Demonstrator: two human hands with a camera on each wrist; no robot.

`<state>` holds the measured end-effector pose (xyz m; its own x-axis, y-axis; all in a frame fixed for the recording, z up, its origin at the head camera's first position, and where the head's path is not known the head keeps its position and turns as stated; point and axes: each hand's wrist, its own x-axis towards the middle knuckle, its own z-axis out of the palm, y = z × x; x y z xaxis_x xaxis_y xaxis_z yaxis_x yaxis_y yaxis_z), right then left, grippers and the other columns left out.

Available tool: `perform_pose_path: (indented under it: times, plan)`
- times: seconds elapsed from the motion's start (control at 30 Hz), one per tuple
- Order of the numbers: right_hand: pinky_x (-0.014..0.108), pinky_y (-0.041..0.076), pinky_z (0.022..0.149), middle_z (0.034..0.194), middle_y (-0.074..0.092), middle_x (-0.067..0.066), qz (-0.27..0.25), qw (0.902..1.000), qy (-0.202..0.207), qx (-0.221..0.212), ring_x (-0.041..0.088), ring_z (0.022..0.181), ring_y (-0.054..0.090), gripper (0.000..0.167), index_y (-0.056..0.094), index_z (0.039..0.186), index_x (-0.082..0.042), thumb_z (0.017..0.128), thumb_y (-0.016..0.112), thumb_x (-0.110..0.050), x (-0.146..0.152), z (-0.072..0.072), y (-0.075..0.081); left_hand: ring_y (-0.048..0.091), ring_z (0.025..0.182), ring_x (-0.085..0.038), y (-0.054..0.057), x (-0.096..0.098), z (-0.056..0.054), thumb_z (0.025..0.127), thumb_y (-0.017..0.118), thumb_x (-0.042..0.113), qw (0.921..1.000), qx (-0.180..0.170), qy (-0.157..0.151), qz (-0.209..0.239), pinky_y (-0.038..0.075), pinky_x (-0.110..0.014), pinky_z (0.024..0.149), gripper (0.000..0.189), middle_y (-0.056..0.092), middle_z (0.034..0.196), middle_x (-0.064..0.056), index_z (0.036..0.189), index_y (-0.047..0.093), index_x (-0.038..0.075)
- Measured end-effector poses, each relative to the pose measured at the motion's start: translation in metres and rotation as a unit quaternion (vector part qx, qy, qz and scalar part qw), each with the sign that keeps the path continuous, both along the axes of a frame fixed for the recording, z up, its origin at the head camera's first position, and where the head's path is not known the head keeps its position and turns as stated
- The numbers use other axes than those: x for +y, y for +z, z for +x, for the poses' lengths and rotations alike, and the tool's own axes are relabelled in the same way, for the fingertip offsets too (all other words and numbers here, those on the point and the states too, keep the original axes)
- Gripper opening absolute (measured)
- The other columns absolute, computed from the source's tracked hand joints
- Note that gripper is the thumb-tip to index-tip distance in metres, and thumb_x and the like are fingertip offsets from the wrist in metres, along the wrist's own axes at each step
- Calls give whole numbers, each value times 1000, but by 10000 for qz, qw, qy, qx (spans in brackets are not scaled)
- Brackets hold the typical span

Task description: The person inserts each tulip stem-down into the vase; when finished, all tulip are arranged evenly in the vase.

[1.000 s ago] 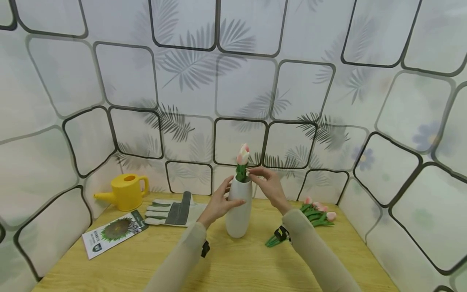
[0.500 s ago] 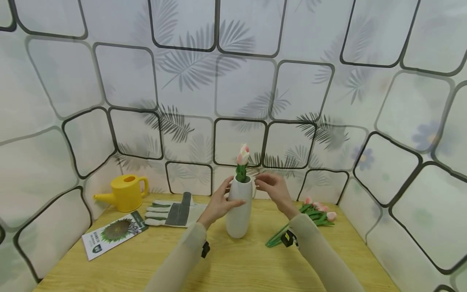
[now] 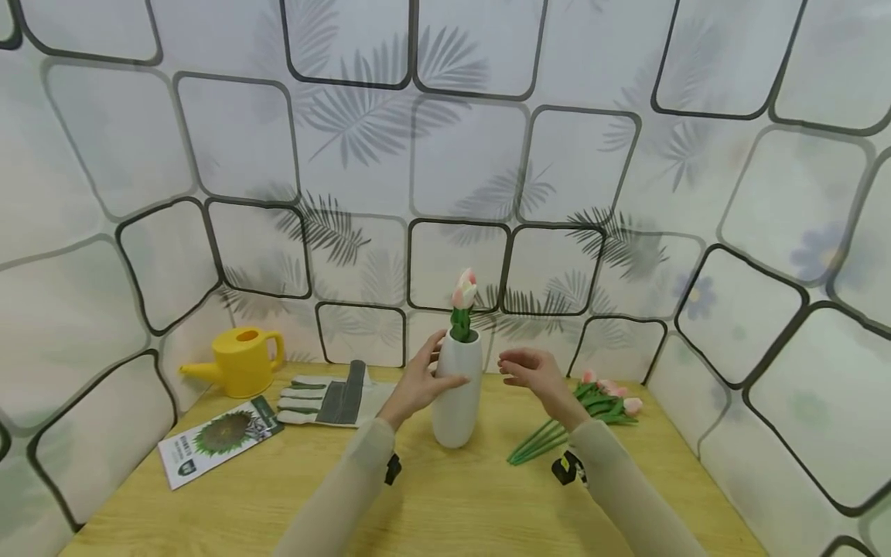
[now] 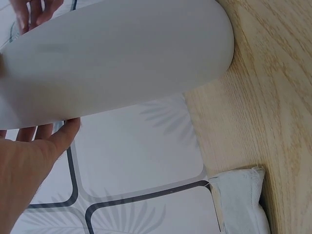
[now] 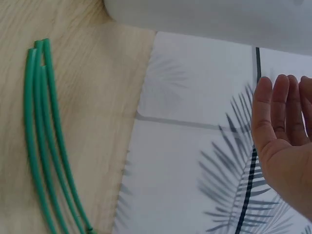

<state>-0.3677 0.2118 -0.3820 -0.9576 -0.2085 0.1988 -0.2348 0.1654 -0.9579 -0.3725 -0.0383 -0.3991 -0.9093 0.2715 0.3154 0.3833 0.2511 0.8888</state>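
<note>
A tall white vase (image 3: 457,406) stands upright on the table, and pink-and-white tulips (image 3: 464,294) rise from its mouth on short green leaves. My left hand (image 3: 416,388) grips the vase's upper left side, the thumb across the front and the fingers behind; the left wrist view shows those fingers (image 4: 62,135) against the smooth white wall. To the right of the vase, apart from it, hovers my right hand (image 3: 539,377), empty, with its fingers loosely bent. Below that hand lies a bunch of pink tulips (image 3: 600,402), whose bare green stems (image 5: 46,131) fill the left of the right wrist view.
At the left rear sits a yellow watering can (image 3: 242,363). A printed sunflower packet (image 3: 219,441) lies in front of it, and white-and-grey work gloves (image 3: 337,398) rest between it and the vase. Patterned fabric walls (image 3: 362,263) enclose the wooden table (image 3: 445,510) at the back and sides.
My right hand has drawn back from the tulips at the vase's mouth, moving right and a little down. The left hand keeps its grip on the vase, which has not moved.
</note>
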Motion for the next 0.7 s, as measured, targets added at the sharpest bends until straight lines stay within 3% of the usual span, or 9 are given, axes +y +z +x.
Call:
perform_pose_path:
  times: [0.2,0.37,0.53,0.7]
  plan:
    - [41,57,89,113,68,8,82,9997,-12,-218,29,105,63,37,61,125,3,97,64,-20,15,2,-16,47,133,-33,0,0,1,81,81,35,10000,25,-37,40,47,-56,101,92,43,148,-11,155,27,29]
    - [48,54,95,113,67,4,96,9993,-65,-342,23,103,63,42,59,128,2,96,66,-24,29,0,-27,46,134,-32,2,0,1,81,81,37,10000,-19,-72,44,46,-56,102,91,43,149,-10,154,27,35]
    - [44,55,92,112,67,2,114,9990,-81,-431,23,104,63,43,59,128,2,95,67,-24,39,0,-38,46,134,-31,1,0,0,80,81,40,9999,-56,-90,34,46,-55,102,94,42,149,-9,156,25,31]
    - [46,54,94,115,67,4,166,9992,69,-349,13,100,64,42,57,130,2,96,65,-22,52,1,-47,45,135,-32,0,0,-1,80,81,43,9998,-77,-142,70,45,-56,103,96,42,149,-8,156,24,29]
